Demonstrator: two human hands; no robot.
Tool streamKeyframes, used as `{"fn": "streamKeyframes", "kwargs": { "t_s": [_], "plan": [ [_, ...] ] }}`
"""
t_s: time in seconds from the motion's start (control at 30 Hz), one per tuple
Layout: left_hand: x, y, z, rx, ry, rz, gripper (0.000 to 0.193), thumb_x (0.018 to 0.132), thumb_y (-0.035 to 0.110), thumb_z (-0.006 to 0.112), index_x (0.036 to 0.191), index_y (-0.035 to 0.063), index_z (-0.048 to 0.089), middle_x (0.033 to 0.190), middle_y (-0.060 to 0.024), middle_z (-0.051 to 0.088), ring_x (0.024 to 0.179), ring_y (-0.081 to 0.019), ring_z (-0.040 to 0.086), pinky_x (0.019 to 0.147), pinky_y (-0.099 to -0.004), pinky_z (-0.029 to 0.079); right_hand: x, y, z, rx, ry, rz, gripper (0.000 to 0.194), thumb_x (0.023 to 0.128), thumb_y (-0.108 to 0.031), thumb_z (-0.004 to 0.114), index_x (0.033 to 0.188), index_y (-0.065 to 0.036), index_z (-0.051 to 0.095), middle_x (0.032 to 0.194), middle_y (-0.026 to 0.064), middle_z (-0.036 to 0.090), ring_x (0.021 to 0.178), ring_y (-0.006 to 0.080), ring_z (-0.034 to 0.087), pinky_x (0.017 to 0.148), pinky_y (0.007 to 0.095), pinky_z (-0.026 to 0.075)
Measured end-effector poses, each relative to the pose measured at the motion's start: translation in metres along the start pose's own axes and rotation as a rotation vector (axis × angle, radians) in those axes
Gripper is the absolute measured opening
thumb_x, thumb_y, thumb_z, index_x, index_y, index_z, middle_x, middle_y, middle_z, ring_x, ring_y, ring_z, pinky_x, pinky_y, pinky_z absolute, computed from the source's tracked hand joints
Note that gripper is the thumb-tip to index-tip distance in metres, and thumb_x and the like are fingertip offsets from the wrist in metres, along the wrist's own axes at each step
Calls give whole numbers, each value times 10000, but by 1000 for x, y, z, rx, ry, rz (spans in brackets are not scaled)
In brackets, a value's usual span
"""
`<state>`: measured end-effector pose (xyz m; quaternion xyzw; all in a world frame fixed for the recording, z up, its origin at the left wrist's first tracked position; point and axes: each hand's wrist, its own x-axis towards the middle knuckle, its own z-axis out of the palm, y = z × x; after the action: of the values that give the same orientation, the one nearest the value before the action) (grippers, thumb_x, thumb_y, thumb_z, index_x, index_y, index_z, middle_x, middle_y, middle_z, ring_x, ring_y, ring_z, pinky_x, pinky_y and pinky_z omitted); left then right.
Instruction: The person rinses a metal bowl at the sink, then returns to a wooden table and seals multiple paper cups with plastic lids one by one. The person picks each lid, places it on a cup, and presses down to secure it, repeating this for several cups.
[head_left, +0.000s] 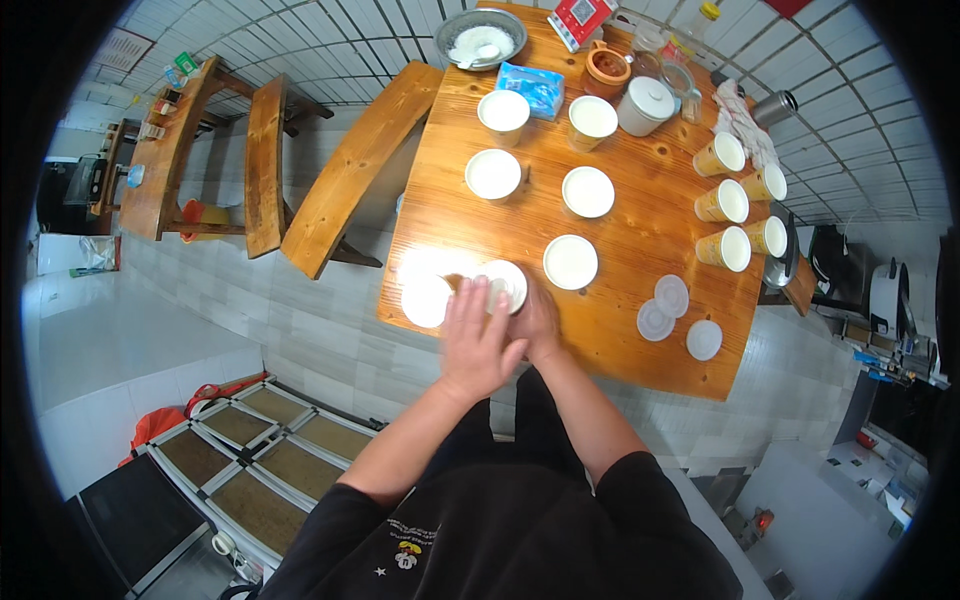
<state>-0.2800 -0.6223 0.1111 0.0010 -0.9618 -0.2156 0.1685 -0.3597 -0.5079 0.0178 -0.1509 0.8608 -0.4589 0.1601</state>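
My left hand (480, 337) lies with spread fingers over the near side of a lidded paper cup (506, 285) close to the wooden table's front edge. My right hand (536, 322) is against the right side of the same cup; its fingers are partly hidden. Left of them, in bright glare, stands another white-topped cup (426, 301). Beyond are more cups with white tops, among them one at the middle (570, 262), one behind it (588, 192) and one to the left (493, 174). Several translucent plastic lids (671, 295) lie on the right of the table.
Several yellow-patterned paper cups (722, 249) stand along the right edge. At the back are a metal bowl of white powder with a spoon (481, 45), a blue packet (532, 88), a clay pot (606, 69) and a white lidded jar (646, 106). A wooden bench (360, 169) stands left.
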Motion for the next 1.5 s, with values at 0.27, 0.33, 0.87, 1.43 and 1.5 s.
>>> {"fn": "streamKeyframes", "kwargs": {
  "t_s": [0.27, 0.33, 0.87, 1.43, 1.5],
  "plan": [
    [-6, -79, -49, 48, 68, -314, 627, 964, 247, 607, 1498, -21, 417, 1537, -282, 397, 1415, -444, 397, 1174, -558, 289, 77, -42, 35, -66, -15, -125, 795, 738, -319, 875, 1408, -81, 518, 1355, 171, 621, 1254, 369, 583, 1048, 468, 475],
    [-10, -86, -52, 21, 93, -316, 621, 967, 225, 602, 1499, -32, 410, 1523, -285, 417, 1409, -444, 406, 1176, -554, 291, 89, -49, 41, -25, -60, -139, 808, 740, -325, 877, 1417, -81, 508, 1359, 173, 618, 1269, 361, 575, 1058, 462, 470],
    [-30, -2, -29, -350, -28, 75, 429, 899, 123, 666, 1304, -5, 603, 1261, -230, 638, 1093, -400, 639, 945, -454, 520, -74, 90, -151, -553, 705, 169, 184, 875, -197, 757, 1008, -87, 693, 981, 82, 656, 906, 310, 646, 761, 442, 530],
    [14, 100, 89, -1142, -486, -484, 588, 1004, 239, 653, 1505, 17, 439, 1410, -166, 546, 1235, -241, 564, 1029, -336, 472, -98, 34, -166, 605, 378, 388, 132, 974, -191, 692, 946, -72, 644, 800, 2, 605, 705, 125, 582, 608, 293, 473],
    [17, 96, 92, -1209, -504, -402, 627, 1021, 259, 634, 1545, 19, 386, 1477, -161, 495, 1304, -235, 520, 1075, -338, 442, -107, 22, -163, 902, 269, 506, 137, 983, -193, 690, 974, -65, 640, 801, -24, 589, 723, 90, 565, 610, 267, 467]
  ]
}}
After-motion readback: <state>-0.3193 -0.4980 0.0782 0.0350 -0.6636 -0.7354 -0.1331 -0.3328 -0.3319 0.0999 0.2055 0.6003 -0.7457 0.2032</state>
